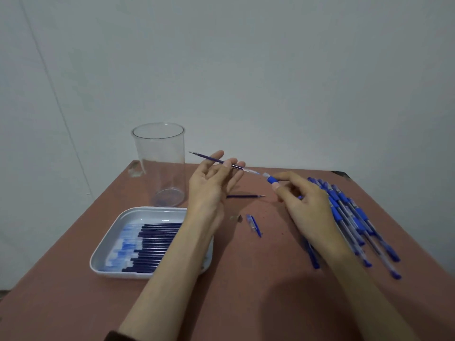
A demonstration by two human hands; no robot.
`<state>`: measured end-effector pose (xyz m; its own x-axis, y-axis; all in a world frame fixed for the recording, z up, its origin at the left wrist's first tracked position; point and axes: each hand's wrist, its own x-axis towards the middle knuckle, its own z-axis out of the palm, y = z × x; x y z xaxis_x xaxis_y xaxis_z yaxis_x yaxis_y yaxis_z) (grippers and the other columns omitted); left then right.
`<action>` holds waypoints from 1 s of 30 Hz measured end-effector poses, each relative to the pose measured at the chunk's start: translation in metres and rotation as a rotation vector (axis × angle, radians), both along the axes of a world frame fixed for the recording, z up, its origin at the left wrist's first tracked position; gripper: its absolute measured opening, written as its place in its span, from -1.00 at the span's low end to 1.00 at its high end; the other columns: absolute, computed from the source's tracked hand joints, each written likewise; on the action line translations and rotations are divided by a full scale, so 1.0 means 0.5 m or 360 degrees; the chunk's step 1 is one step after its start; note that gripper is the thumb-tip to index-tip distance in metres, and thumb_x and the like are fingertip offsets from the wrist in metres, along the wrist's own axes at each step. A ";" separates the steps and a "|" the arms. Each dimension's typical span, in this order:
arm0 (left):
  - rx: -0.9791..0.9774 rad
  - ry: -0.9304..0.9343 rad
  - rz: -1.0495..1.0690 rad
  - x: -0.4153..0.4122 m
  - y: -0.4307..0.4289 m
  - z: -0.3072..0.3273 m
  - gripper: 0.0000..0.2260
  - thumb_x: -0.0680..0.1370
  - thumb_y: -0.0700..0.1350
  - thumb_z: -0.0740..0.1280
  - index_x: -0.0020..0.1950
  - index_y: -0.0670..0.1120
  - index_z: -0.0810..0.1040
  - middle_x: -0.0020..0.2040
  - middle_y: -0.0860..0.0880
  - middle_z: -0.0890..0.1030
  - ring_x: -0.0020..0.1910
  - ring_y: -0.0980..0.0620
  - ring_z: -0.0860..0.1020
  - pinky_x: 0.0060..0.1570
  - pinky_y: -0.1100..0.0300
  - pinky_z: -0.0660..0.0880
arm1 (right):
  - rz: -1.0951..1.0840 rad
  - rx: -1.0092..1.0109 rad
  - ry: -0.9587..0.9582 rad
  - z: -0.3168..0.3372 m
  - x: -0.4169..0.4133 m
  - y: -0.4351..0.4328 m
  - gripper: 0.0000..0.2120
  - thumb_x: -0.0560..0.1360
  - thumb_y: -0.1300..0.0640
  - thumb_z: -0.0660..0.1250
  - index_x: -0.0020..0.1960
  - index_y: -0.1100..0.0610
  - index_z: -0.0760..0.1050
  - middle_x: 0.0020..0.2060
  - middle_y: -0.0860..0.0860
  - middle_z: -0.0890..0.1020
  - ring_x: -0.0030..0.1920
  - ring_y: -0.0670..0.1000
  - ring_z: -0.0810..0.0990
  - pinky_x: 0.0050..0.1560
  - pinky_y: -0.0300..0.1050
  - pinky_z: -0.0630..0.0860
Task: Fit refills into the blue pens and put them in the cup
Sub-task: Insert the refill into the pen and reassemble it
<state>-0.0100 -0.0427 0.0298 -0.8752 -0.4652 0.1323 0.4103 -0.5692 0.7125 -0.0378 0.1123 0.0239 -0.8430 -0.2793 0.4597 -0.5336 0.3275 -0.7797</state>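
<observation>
One reddish table (pixel 246 286), grey wall (pixel 270 70)

No legible text anywhere.

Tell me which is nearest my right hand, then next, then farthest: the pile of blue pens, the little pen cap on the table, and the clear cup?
1. The pile of blue pens: right beside the right hand, on its right and partly under it.
2. The pen cap: on the table to the hand's left, near the middle.
3. The clear cup: far left, by the table's back edge.
</observation>
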 end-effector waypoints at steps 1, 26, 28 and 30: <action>-0.0014 0.0005 -0.0004 0.000 0.000 -0.001 -0.78 0.56 -0.37 0.23 0.19 -0.22 0.44 -0.14 -0.13 0.59 -0.17 0.02 0.67 -0.17 0.26 0.59 | -0.0002 0.0008 -0.0001 -0.001 0.000 0.000 -0.81 0.53 0.12 0.32 -0.12 -0.19 0.53 -0.25 0.06 0.62 -0.21 -0.07 0.51 -0.25 -0.34 0.39; -0.0315 0.0007 0.0080 0.004 -0.003 -0.001 -0.79 0.56 -0.35 0.26 0.18 -0.20 0.43 -0.16 -0.13 0.60 -0.17 0.01 0.67 -0.11 0.23 0.60 | -0.0058 0.0014 0.0133 -0.004 0.003 0.002 -0.79 0.45 0.16 0.43 -0.09 -0.17 0.60 -0.29 -0.23 0.59 -0.22 -0.22 0.49 -0.20 -0.45 0.41; -0.0349 0.0001 0.0066 0.005 0.000 -0.002 -0.78 0.56 -0.35 0.26 0.18 -0.20 0.43 -0.16 -0.13 0.60 -0.17 0.01 0.67 -0.13 0.24 0.60 | -0.0087 0.0037 0.0136 -0.007 0.001 0.002 -0.81 0.44 0.14 0.45 -0.07 -0.15 0.63 -0.29 -0.20 0.59 -0.21 -0.21 0.49 -0.21 -0.45 0.40; -0.0399 -0.0012 0.0027 0.005 0.005 -0.006 -0.78 0.56 -0.35 0.25 0.19 -0.20 0.42 -0.16 -0.13 0.60 -0.15 0.01 0.67 -0.13 0.24 0.59 | -0.0110 0.0071 0.0146 -0.010 -0.001 0.001 -0.83 0.44 0.12 0.45 -0.03 -0.12 0.64 -0.30 -0.20 0.58 -0.20 -0.20 0.49 -0.22 -0.44 0.42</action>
